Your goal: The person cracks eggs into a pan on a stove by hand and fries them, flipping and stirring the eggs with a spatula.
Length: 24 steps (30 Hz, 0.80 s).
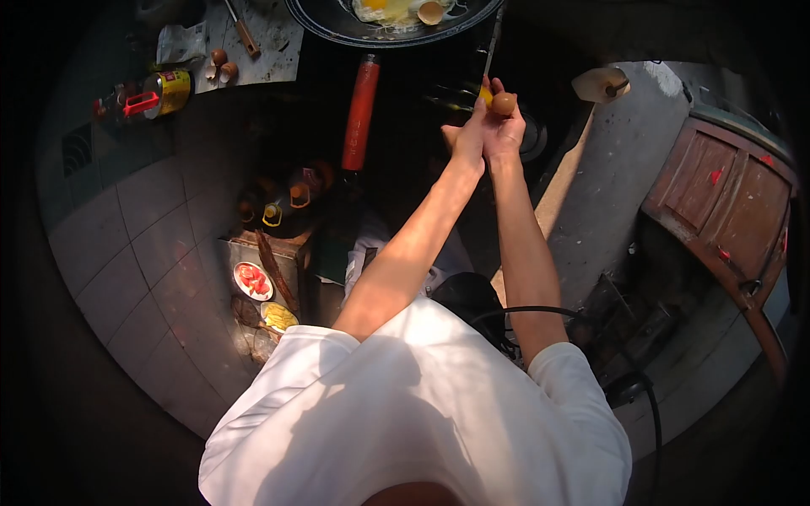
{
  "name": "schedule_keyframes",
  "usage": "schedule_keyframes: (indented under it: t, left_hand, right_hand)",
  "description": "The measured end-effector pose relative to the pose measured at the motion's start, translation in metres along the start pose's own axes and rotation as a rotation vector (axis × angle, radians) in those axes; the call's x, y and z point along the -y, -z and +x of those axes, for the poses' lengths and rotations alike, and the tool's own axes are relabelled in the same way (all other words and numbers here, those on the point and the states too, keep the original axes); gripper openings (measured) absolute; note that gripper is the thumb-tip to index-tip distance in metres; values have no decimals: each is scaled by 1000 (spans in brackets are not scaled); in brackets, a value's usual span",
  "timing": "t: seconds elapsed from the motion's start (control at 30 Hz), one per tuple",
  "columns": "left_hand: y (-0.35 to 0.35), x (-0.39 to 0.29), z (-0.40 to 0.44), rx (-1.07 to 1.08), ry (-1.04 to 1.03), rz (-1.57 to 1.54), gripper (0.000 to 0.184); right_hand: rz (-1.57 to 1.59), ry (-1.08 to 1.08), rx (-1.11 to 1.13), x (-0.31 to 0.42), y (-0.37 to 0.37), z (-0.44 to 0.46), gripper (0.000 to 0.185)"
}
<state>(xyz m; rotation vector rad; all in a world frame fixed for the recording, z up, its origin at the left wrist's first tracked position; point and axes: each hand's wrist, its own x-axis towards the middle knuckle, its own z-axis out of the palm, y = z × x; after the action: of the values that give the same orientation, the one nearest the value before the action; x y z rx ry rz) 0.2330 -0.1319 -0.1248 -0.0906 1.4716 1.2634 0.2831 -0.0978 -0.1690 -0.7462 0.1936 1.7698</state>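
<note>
A shell (504, 104) is held in the joined left hand (469, 139) and right hand (505, 135), probably for steadiness; the pan's (337, 34) handle (361, 118) is turned near, seemingly for reach.

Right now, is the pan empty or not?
Not empty: the pan holds raw-looking egg, yolk and white showing, plus a brown eggshell.

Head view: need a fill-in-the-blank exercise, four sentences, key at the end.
The pan has a handle coloured ____.
The left hand and right hand are together at an eggshell coloured ____.
The plate of red pieces lies in the picture's ____ half, not its right.
The person's shirt is coloured ____.
Missing words: red; brown; left; white.
</note>
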Motion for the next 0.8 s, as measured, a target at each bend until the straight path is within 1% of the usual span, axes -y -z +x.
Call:
schedule_keyframes:
  t: [0.07,0.1,0.13,0.2,0.23,0.27,0.33,0.37,0.4,0.47,0.53,0.57,0.6,0.67,0.7,0.73,0.8]
  left_hand:
    - [7,-7,-6,25,18,4,43]
    - [12,-11,-4,53,34,9,45]
    - [18,-18,0,22,78,-33,51]
    - [19,-32,0,-176,99,-227,51]
    - [26,-27,14,-196,115,-181,58]
    - [29,-18,26,-193,111,-182,58]
    - [23,-14,30,-298,67,16,55]
    - [22,-7,27,-160,25,31,44]
    - [13,-16,13,-152,148,51,41]
    - [8,-8,1,17,155,78,46]
    - [7,-12,-8,51,170,48,49]
    - [7,-15,-11,77,189,19,53]
    - [11,-21,-10,106,167,56,65]
    - [20,-32,-4,2,167,-37,76]
    - [21,-32,6,-45,164,-53,79]
    - [22,-33,13,-96,161,-69,81]
    - [23,-28,24,-109,174,-62,79]
  right_hand:
    - [1,-5,-15,0,-1,0,40]
    - [92,-28,-7,-1,-3,-1,39]
    - [183,-52,-1,-3,-4,-2,37]
    - [195,-36,-14,-8,-7,-2,36]
    - [199,-19,-29,-10,-7,-2,35]
    - [200,-19,-24,-10,-8,-2,35]
    - [159,15,-51,-12,-8,-2,35]
    - [159,15,-49,-12,-9,-2,35]
    - [125,41,-37,-11,-6,-1,35]
    - [92,73,-20,-8,-7,-3,35]
    - [1,83,-107,-4,-10,-4,34]
    - [110,80,-85,-4,-12,-3,33]
    - [250,18,-54,-2,-13,-4,33]
    - [234,37,-76,-6,-4,3,32]
    - [202,27,-89,-8,-4,3,28]
    - [213,7,-108,-9,-5,1,28]
    - [167,33,-87,-14,-4,3,30]
